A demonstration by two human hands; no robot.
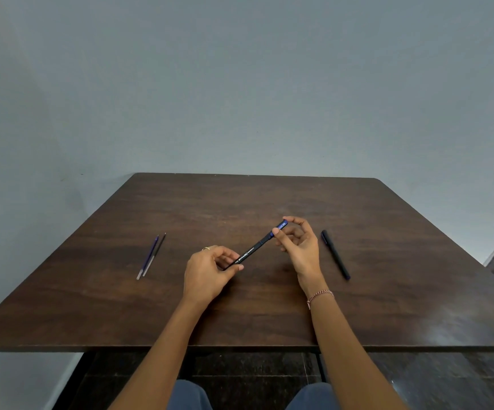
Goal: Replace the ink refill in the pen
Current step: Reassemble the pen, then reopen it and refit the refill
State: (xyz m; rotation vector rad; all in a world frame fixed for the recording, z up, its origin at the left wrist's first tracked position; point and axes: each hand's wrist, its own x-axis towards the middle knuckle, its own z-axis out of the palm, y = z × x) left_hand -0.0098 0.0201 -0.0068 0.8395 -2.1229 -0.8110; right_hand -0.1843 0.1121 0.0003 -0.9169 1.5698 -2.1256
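A person sits at a dark wooden desk [240, 199] and holds a pen [254, 246] in both hands just above its middle. The pen slants from lower left to upper right, with white lettering along its black barrel and a blue section at the far, upper end. The left hand [210, 272] has its grip clamped on the lower end of the barrel, thumb on the near side and fingers curled over the top. A ring [206, 248] shows on one of its fingers. The right hand [300, 247] is turned palm up, and its grip is a pinch on the blue end between the thumb and the forefinger, while the other fingers curl loosely behind. A thread bracelet [320, 295] circles the right wrist. On the desk to the left, well apart from the hands, two thin refills lie side by side, nearly touching and angled the same way: a blue refill [148, 257] and, just to its right, a dark refill [154, 254]. To the right of the right hand a second pen [336, 255] lies flat on the desk, dark, its far end pointing away from the person. A plain grey wall [240, 84] rises behind the desk.
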